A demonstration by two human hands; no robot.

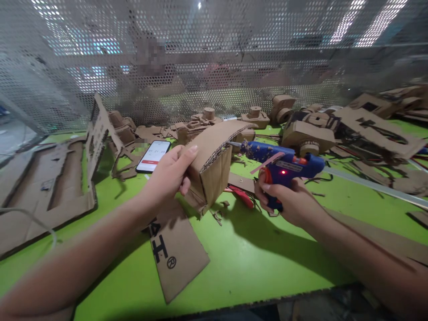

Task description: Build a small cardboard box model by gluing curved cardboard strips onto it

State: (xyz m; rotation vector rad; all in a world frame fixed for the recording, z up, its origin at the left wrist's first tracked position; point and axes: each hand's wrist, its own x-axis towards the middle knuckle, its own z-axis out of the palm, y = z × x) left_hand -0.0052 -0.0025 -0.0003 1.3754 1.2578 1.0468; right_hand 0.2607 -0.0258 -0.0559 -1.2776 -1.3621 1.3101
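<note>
Two hands (175, 168) (294, 200), one glue gun (286, 161)

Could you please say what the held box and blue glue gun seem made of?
The box is matte, corrugated cardboard, with layers showing at its cut edge. The glue gun is probably plastic, given its moulded blue body and faint sheen.

The box (216, 176) is showing matt cardboard — rough and corrugated along its edge. The gun (277, 174) is showing smooth plastic, the phone (154, 154) glossy glass; the table (254, 254) is shining softly — the panel (214, 53) is glinting like perforated metal.
</note>
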